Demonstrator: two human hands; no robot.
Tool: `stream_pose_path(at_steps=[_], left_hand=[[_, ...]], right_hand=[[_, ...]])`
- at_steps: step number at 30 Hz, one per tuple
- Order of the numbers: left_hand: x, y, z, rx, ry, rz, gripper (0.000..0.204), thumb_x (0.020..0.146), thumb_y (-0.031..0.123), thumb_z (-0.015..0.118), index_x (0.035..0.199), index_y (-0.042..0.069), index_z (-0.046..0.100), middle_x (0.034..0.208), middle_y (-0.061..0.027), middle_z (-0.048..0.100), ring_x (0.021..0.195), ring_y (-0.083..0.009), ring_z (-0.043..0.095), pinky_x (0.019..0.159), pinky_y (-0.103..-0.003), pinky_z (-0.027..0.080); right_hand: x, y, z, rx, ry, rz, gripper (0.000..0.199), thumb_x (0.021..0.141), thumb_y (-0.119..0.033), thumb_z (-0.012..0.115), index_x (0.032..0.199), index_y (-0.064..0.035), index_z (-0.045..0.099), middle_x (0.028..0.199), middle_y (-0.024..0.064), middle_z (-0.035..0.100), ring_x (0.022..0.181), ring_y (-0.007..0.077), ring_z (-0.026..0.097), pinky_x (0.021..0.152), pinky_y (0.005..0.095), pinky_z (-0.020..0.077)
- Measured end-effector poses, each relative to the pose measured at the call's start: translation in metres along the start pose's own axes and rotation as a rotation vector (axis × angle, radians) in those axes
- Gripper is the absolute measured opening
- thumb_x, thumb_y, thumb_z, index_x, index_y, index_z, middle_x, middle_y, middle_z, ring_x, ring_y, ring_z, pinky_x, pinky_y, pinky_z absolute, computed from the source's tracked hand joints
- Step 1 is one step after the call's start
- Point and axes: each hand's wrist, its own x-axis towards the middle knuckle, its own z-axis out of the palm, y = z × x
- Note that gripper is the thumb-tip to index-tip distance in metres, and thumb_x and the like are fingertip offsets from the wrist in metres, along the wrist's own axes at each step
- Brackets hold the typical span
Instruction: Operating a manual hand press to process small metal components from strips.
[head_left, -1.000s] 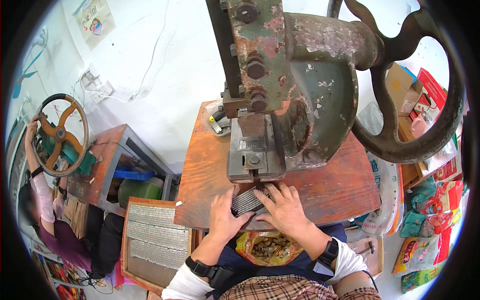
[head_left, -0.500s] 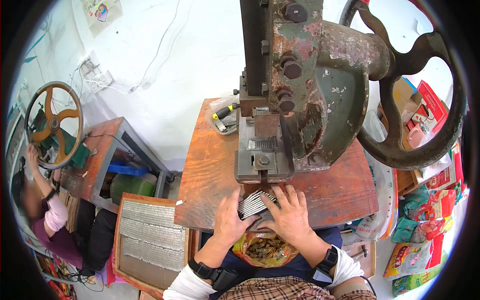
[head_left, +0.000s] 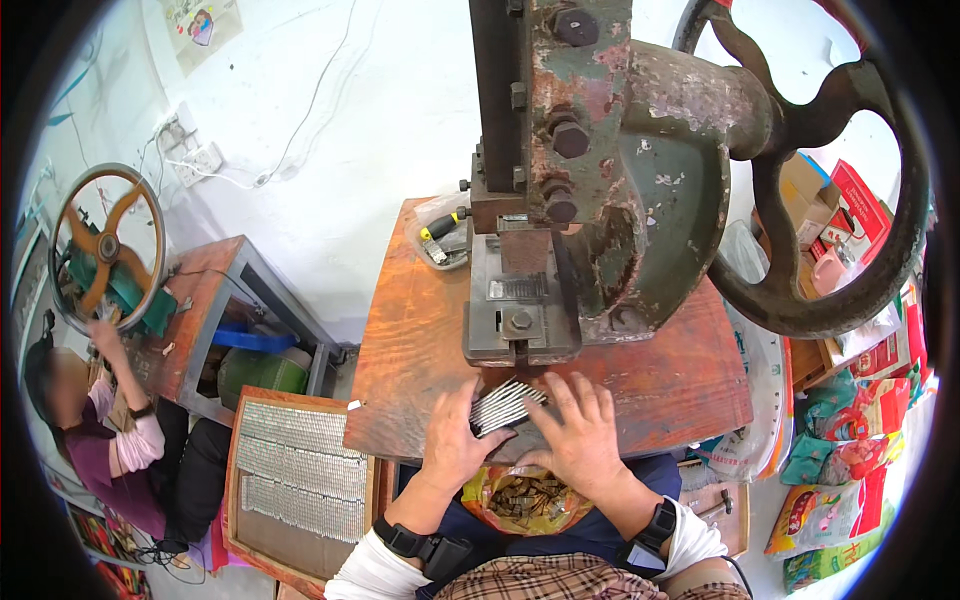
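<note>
A row of thin silver metal strips (head_left: 508, 406) lies side by side, slanting, at the near edge of the wooden bench. My left hand (head_left: 455, 440) is closed around the row's left side, its thumb along the near edge. To the right, my right hand (head_left: 580, 435) has its fingers spread, a small gap between them and the strips. Just beyond the hands stands a hand press (head_left: 590, 200) with a steel die block (head_left: 520, 320) at its base. Below my hands, a yellow-and-red plastic bag (head_left: 478, 492) in my lap holds many small brownish metal pieces.
A wooden tray (head_left: 236, 500) with rows of silver pieces sits at lower left. A plastic tub (head_left: 455, 262) with a yellow-black tool stands left of the press. The press's large handwheel (head_left: 840, 318) extends right. Far left, another person (head_left: 125, 440) holds a second handwheel (head_left: 105, 320).
My right hand has come slightly away from the strips, its fingers opening. The other person's hand has moved down along the wheel, which has turned. The view has shifted slightly.
</note>
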Motion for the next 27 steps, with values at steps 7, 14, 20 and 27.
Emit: stream_pose_path(at_steps=[7,14,20,27], left_hand=[[0.002,0.004,-0.002,0.01,0.02,0.003,0.07,0.058,0.017,0.082,0.118,0.0,0.05,0.092,-0.0166,0.057,0.088,-0.0357,0.052,0.077,-0.042,0.044],[0.009,0.009,-0.003,0.11,-0.087,0.055,0.051,0.06,0.017,0.078,0.106,0.001,0.06,0.096,-0.0158,0.057,0.094,-0.0347,0.051,0.082,-0.043,0.043],[0.008,0.003,0.004,0.144,-0.071,0.011,0.049,0.059,0.018,0.079,0.102,0.001,0.062,0.095,-0.0151,0.057,0.094,-0.0341,0.051,0.083,-0.041,0.043],[0.011,0.01,-0.001,0.146,-0.094,0.009,0.05,0.059,0.02,0.08,0.101,0.001,0.063,0.094,-0.0147,0.057,0.095,-0.0335,0.052,0.083,-0.04,0.043]], right_hand=[[-0.003,0.002,-0.001,0.061,0.021,-0.106,0.072,0.054,-0.056,0.07,0.117,-0.0241,0.059,0.13,0.0119,0.044,0.118,0.0362,0.04,0.094,0.0524,0.0319],[-0.003,0.006,-0.001,0.056,0.037,-0.055,0.071,0.055,-0.054,0.071,0.118,-0.0226,0.059,0.128,0.0122,0.044,0.118,0.0362,0.04,0.095,0.0535,0.0311],[0.002,-0.006,0.005,0.161,0.064,-0.209,0.072,0.053,-0.055,0.072,0.117,-0.0232,0.06,0.129,0.0112,0.044,0.118,0.0356,0.04,0.094,0.0535,0.0315],[-0.006,0.016,0.004,0.074,0.095,-0.032,0.072,0.053,-0.054,0.074,0.117,-0.0224,0.061,0.126,0.01,0.047,0.118,0.0351,0.04,0.093,0.0547,0.0327]])
